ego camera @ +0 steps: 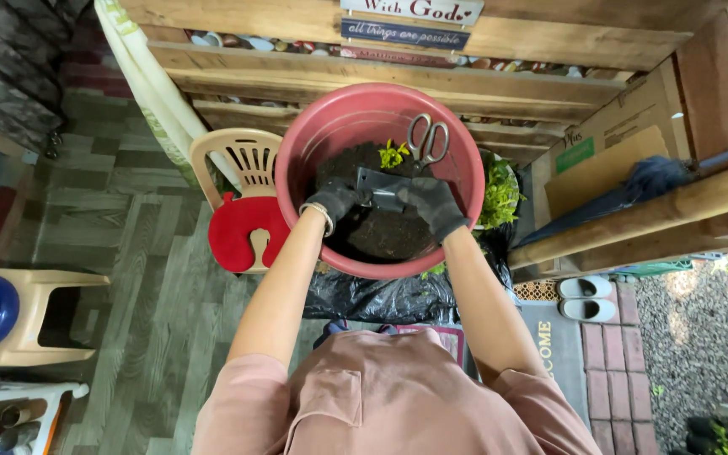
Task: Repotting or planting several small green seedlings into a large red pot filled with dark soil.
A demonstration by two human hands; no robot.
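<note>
Both gloved hands over red basin (pixel 297 160). Left hand (pixel 334 200) and right hand (pixel 436 205), fingers clamped on opposite ends of small dark tray (pixel 381 187), held above soil (pixel 381 232) at basin centre. Scissors (pixel 428 140) resting on soil at far rim, beside seedling (pixel 393 154). Risks, judged: tray tipping, soil spilling over near rim; scissors sliding, nicking seedling.

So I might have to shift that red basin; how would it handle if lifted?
The basin is likely heavy: dark soil fills its bottom. The scissors lying loose inside would probably slide if it tilts. Its thin plastic rim may flex.
</note>
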